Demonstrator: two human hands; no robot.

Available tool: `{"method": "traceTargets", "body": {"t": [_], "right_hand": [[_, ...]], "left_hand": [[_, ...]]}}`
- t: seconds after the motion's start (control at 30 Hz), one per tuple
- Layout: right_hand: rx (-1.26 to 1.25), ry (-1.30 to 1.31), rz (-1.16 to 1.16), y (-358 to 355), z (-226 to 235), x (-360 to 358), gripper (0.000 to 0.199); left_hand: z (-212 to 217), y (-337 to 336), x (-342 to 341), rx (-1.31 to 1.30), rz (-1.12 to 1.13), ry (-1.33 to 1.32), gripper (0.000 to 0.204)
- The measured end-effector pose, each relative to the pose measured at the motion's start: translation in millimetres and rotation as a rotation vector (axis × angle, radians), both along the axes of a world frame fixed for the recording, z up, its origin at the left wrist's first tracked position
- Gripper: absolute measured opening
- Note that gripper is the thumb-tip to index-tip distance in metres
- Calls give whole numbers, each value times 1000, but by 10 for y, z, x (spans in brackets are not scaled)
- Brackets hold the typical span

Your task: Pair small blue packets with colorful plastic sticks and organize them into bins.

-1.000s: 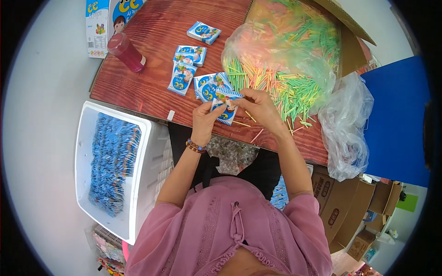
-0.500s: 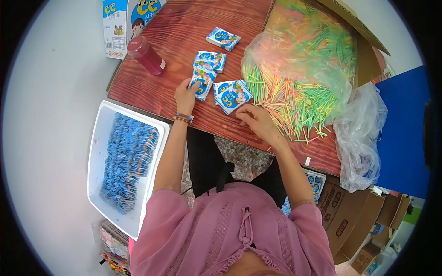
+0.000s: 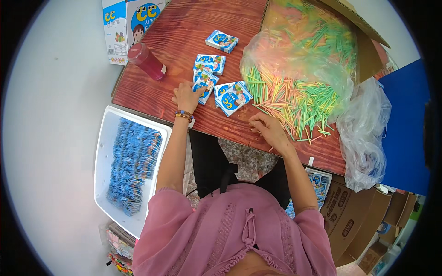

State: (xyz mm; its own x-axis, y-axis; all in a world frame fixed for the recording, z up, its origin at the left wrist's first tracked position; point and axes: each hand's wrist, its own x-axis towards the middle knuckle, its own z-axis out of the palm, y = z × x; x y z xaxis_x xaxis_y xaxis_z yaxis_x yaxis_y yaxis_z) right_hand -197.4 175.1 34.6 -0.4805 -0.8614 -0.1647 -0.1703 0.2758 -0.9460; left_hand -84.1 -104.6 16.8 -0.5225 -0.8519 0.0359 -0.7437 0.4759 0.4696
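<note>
My left hand [image 3: 187,97] grips the lower left side of a small blue-and-white packet [image 3: 208,82], which leans across a short stack of similar packets [image 3: 216,63]. Its fingertips partly cover that packet. To the right, two overlapping packets [image 3: 233,97] lie flat on the table, one partly on top of the other. My right hand [image 3: 270,131] hovers low beside the loose thin candy sticks [image 3: 294,106], its fingers bent and thumb apart from the index finger; I see nothing between them. Farther back sits another small stack of packets [image 3: 222,41].
A pink-lidded jar [image 3: 147,62] stands at the left on the red wooden table [image 3: 184,32]. A white tub [image 3: 99,156] full of packets is beside my left arm. An open carton [image 3: 370,32] and clear plastic bag [image 3: 363,133] flank the sticks. Printed boxes [image 3: 114,34] stand far left.
My right hand has drawn back from the two overlapping packets, toward the right and nearer me. My left fingers reach farther over their packet, which has turned slightly. The whole view has shifted a little.
</note>
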Motion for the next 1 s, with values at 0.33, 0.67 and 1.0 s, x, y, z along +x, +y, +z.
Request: {"method": "traceTargets", "body": {"t": [0.33, 0.67, 1.0], "right_hand": [[-22, -83, -54, 87, 69, 30, 17], [-67, 24, -268, 212, 96, -161, 16], [194, 844, -67, 239, 8, 11, 17]], "left_hand": [[-364, -164, 49, 451, 65, 819, 39], [-390, -143, -123, -154, 142, 405, 61], [-85, 848, -11, -78, -190, 368, 45]]}}
